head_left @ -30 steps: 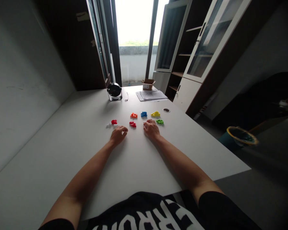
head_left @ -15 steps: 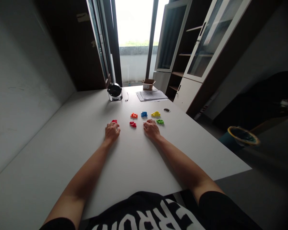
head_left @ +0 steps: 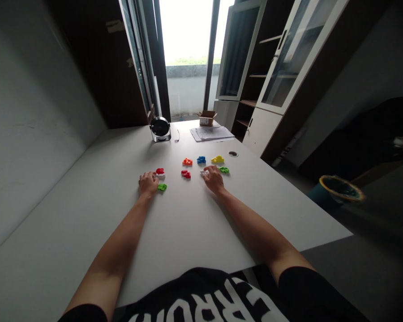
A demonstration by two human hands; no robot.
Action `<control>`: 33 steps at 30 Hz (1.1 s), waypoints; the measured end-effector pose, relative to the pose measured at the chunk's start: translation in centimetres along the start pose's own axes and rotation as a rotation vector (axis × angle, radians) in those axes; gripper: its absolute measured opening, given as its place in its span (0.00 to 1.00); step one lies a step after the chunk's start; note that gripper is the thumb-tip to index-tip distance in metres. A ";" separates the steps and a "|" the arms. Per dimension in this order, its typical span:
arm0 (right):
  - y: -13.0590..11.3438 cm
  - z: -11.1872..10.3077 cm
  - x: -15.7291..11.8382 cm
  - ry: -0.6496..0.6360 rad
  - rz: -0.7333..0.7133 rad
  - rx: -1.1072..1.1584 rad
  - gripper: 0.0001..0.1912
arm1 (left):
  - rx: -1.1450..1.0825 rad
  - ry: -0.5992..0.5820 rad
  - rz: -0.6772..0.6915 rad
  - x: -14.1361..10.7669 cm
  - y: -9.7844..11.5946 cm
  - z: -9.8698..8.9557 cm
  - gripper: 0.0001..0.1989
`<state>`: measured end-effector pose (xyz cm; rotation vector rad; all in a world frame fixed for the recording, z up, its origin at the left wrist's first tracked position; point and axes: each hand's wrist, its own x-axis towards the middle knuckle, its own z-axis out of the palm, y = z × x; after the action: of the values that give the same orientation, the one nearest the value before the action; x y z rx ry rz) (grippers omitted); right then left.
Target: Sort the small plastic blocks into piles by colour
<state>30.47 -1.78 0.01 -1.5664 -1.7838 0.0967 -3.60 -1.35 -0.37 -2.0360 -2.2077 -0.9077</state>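
My left hand (head_left: 148, 183) rests at the left of the pieces with fingers curled; its fingertips reach the left end of a small white plastic toy piece (head_left: 160, 176). What lies under those fingers is hidden. A red toy piece (head_left: 160, 171) sits just behind the white one, and a green toy piece (head_left: 162, 187) lies beside the hand's right side. My right hand (head_left: 214, 180) is closed on another white toy piece (head_left: 204, 172), whose left end shows. Right beside its fingers lies a second green piece (head_left: 224, 170).
Between and beyond my hands lie red (head_left: 186, 174), orange (head_left: 187, 162), blue (head_left: 201, 159) and yellow (head_left: 217, 159) pieces. Farther back stand a black round device (head_left: 160, 127), papers (head_left: 212, 133) and a small open carton (head_left: 207, 118). A cable hole (head_left: 233, 154) is near the right edge.
My left hand has moved left, uncovering the white and green pieces and more of the red one. My right hand has shifted slightly right, and more of its white piece shows.
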 end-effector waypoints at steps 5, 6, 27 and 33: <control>0.8 0.3 0.3 0.065 0.080 0.078 0.12 | 0.010 -0.006 -0.001 -0.1 0.0 -0.1 0.13; 0.8 0.3 0.3 0.074 0.082 0.085 0.12 | 0.005 0.002 -0.008 -0.1 0.0 -0.1 0.13; -4.6 -1.6 -2.0 -0.240 -0.436 0.164 0.20 | -0.618 -0.198 0.394 -3.5 7.8 -1.3 0.26; -5.2 -1.7 -2.1 -0.272 -0.460 0.173 0.23 | -0.662 -0.254 0.449 -3.7 8.2 -1.3 0.24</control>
<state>27.08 -5.61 2.85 -1.0282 -2.2400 0.2432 3.98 -5.34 2.67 -2.8997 -1.5132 -1.5187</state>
